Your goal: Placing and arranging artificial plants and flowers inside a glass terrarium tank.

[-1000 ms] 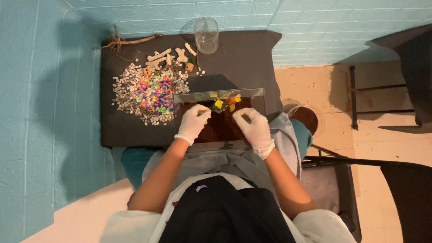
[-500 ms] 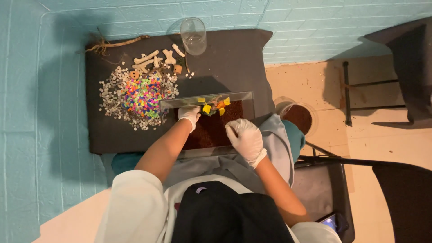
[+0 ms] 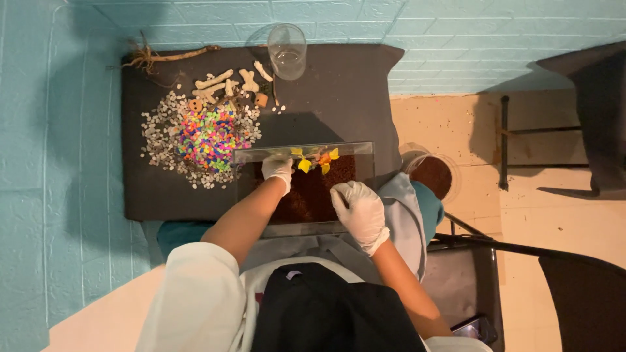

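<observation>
A clear glass tank (image 3: 365, 151) with dark brown soil stands on a black mat (image 3: 345, 98). A small plant with yellow and orange leaves (image 3: 314, 160) sits in the soil near the far wall. My left hand (image 3: 278, 168), in a white glove, is inside the tank, fingers bent at the plant's left side. Whether it grips the plant is hidden. My right hand (image 3: 357, 207), also gloved, rests curled on the tank's near rim over the soil, with nothing seen in it.
On the mat lie a heap of neon pebbles ringed by white ones (image 3: 207, 135), pale bone-shaped pieces (image 3: 227, 83), a root (image 3: 156, 57) and a clear glass jar (image 3: 287, 49). A round tub of soil (image 3: 432, 175) sits on the floor at right, beside a dark chair (image 3: 521, 274).
My left hand reached further into the tank, to the plant's left side. My right hand drew back from the middle of the soil toward the near rim.
</observation>
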